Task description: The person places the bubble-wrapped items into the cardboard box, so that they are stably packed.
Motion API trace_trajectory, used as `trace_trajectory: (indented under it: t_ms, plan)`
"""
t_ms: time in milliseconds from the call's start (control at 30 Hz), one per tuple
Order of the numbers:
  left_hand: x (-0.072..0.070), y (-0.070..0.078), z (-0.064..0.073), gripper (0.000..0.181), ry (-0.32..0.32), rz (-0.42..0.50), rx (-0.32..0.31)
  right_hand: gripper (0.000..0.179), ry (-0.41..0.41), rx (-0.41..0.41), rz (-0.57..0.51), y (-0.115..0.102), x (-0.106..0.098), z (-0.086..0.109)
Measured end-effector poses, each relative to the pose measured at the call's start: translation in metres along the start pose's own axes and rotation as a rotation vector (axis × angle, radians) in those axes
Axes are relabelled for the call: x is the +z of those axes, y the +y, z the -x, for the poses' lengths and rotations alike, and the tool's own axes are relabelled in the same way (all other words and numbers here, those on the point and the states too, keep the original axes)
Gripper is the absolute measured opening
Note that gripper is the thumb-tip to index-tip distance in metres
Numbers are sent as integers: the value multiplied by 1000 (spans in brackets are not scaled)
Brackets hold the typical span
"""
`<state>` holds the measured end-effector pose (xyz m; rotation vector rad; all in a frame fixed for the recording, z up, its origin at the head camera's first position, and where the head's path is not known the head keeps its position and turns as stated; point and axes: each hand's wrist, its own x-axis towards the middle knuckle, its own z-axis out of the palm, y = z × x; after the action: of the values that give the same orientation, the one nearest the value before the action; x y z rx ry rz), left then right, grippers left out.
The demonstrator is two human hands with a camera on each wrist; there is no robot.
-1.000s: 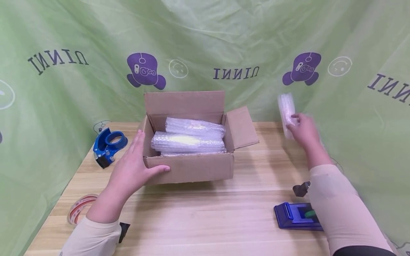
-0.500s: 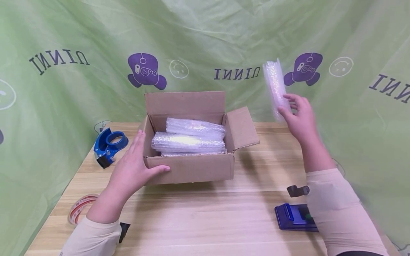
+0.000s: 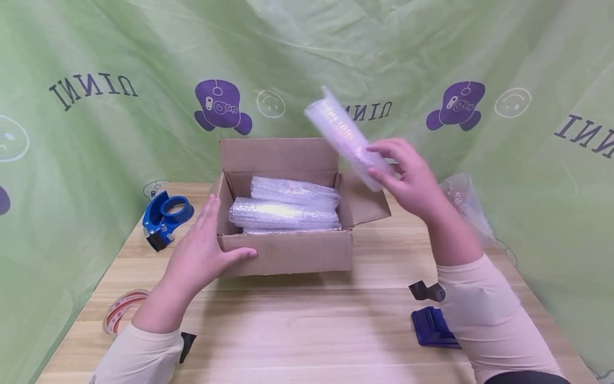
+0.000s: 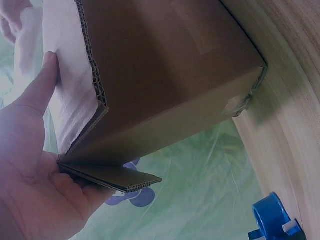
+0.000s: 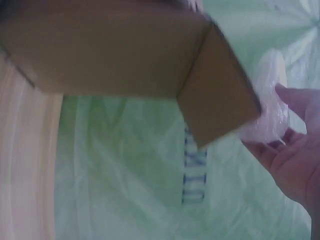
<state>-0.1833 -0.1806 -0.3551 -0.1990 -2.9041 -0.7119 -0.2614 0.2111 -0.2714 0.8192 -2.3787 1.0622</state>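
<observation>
A: What do our fingers hold?
B: Our right hand (image 3: 412, 181) pinches a bubble-wrapped bundle (image 3: 342, 136), up high right of center, over the box (image 3: 288, 250).
A: And the other?
B: Our left hand (image 3: 203, 256) lies flat, fingers together, on the box's left side.

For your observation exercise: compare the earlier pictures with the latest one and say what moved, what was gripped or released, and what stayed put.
The right hand, holding a bubble-wrapped bundle, lifted it from the table's far right and swung it left, so it now hangs tilted above the box's right flap. Nothing was released. The left hand stayed on the box's front left corner; the bundles inside, tape dispenser and tape roll did not move.
</observation>
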Motion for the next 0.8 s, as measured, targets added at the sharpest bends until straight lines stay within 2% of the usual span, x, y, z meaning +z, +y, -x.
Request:
trace_trajectory:
  t_ms: [233, 400, 600, 800]
  plan:
    - [2, -1, 0, 133, 7, 7, 6, 37, -273, -187, 50, -14, 41, -5]
    - [2, -1, -2, 133, 11, 1, 12, 31, -448, -252, 81, -20, 64, -4]
    - [1, 0, -3, 133, 7, -4, 6, 28, -558, -269, 109, -20, 77, -1]
    - [1, -1, -2, 133, 5, -7, 3, 27, -566, -245, 103, -18, 82, 2]
